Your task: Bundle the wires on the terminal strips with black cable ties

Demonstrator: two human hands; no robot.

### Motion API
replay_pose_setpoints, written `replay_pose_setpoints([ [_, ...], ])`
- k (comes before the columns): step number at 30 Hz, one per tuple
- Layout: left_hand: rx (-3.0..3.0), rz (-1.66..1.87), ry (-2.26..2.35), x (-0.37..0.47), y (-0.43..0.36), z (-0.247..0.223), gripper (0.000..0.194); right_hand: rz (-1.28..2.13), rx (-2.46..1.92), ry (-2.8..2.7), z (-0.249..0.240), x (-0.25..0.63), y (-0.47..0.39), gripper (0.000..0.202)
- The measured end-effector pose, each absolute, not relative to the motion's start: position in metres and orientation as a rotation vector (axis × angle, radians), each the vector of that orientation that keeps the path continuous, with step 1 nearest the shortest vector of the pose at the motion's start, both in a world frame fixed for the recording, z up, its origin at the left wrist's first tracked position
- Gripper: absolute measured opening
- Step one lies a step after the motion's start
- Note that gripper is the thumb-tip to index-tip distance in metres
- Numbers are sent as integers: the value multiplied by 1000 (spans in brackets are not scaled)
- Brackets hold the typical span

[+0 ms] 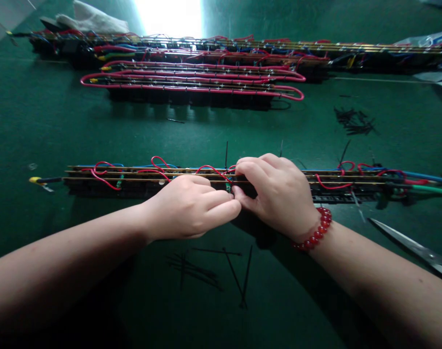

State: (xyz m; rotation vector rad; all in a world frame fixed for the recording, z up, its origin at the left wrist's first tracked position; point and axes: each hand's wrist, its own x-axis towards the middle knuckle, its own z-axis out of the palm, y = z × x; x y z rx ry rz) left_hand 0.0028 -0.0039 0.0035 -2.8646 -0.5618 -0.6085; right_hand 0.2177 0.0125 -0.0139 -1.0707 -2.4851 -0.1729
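A long dark strip [144,185] with brass rails and red and blue wires lies across the green table in front of me. My left hand [193,206] is closed at its near edge, fingertips pinched beside a small green part [228,187]; what they hold is hidden. My right hand [275,191], wearing a red bead bracelet [317,235], curls over the strip, its thumb at the near side and its fingers on top. The thumb almost meets my left fingertips. Thin black cable ties [226,155] stick up from the strip beyond the hands.
Farther back lie more wired strips [206,92], some looped with thick red cable. Loose cable ties lie in a pile [353,121] at the right and in a bunch [195,271] nearer me. Scissors [410,242] rest by my right forearm. A white cloth [91,19] is at the back left.
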Motion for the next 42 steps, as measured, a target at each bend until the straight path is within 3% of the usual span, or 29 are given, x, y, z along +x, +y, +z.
replay_pose_setpoints([
  [42, -2942, -595, -521, 2, -1, 5, 27, -192, -1027, -2463, -13, 218, 15, 15],
])
